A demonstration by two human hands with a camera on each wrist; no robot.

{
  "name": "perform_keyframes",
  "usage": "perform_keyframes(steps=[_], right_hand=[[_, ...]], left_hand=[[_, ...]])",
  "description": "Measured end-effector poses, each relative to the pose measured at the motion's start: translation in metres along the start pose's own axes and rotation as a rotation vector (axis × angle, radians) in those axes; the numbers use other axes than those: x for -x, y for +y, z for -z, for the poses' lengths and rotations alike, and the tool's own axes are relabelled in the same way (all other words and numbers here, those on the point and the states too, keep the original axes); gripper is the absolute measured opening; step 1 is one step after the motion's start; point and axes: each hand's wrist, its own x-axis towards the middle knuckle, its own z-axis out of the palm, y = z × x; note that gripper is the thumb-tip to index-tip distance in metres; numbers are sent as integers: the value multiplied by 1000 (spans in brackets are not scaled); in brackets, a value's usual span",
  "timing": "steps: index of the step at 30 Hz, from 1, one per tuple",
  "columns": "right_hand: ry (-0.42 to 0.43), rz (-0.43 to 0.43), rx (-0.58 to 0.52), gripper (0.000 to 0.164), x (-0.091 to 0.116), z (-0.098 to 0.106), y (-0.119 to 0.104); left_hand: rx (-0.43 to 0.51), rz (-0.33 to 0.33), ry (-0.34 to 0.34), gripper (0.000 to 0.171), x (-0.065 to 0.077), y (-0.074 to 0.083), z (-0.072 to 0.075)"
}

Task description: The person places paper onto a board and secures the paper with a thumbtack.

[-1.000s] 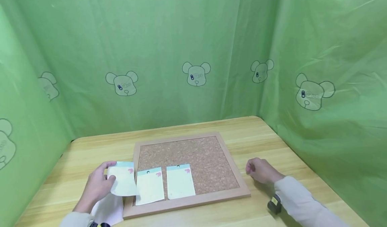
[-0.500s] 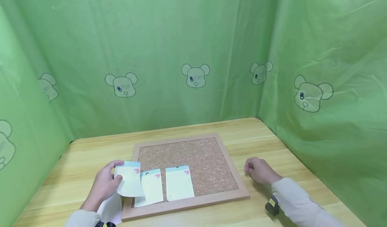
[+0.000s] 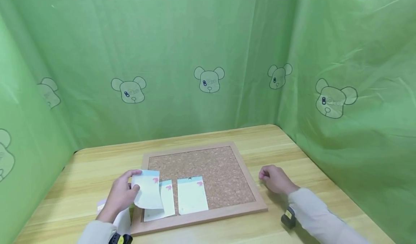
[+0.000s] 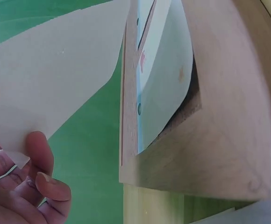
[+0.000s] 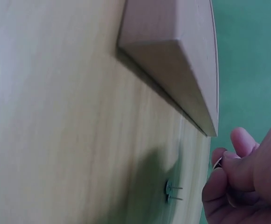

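Note:
My left hand [image 3: 121, 195] pinches a note sheet [image 3: 147, 193] with a blue top strip and a pink mark, held over the left side of the cork board [image 3: 224, 171]. It overlaps a left pinned sheet [image 3: 168, 200] in the head view; another pinned sheet [image 3: 192, 197] lies to its right. A thumbtack [image 4: 139, 108] shows in the nearer sheet's blue strip. Beside the board's right edge, my right hand [image 3: 276, 179] has its fingers curled, pinching a small shiny thumbtack [image 5: 218, 163], mostly hidden by the fingertips.
Two loose thumbtacks [image 5: 168, 192] lie on the wooden table [image 3: 260, 139] below the right hand. More paper [image 3: 122, 222] lies under the left forearm. The board's wooden frame [image 3: 208, 215] stands raised above the table. Green curtains [image 3: 208, 38] enclose the back and sides.
My left hand has carried its sheet rightward, from the board's left edge to partly cover the left pinned sheet. The right hand has shifted slightly left, still curled.

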Motion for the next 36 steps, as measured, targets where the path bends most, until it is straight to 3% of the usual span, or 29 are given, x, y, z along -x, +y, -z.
perform_keyframes(steps=[8,24,36], right_hand=[[41,37,-10,20,-3,-5,-7],[-10,-3,-77,22,-8,-19,-23],[-11,6,-12,22,-6,-21,-23]], left_hand=[[16,0,1,48,-2,2,-6],[11,-23,-4,45,-6,12,-25],[19,-38,-2,45,-7,16,-30]])
